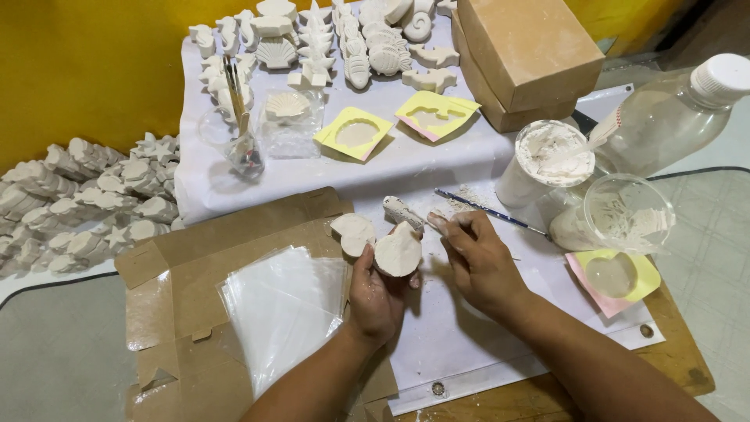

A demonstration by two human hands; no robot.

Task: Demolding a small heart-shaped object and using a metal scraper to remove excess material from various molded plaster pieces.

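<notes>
A white sheet (437, 164) covered the table, with a flattened cardboard piece (195, 250) at its near left carrying a stack of clear plastic bags (281, 309). The right hand (478, 262) lay palm down, its fingers pinched shut around a small plaster-caked tool (404, 211). The left hand (375, 293) rose upright from the forearm, fingers curled closed around a shell-shaped plaster cast (398, 250) held just above the sheet, beside another cast (353, 233).

Both bare forearms reach in from below, the left hand (375, 293) raised with fingers curled upward in a closed grip, the right hand (478, 262) just beside it, knuckles up, fingertips pinched together.
</notes>
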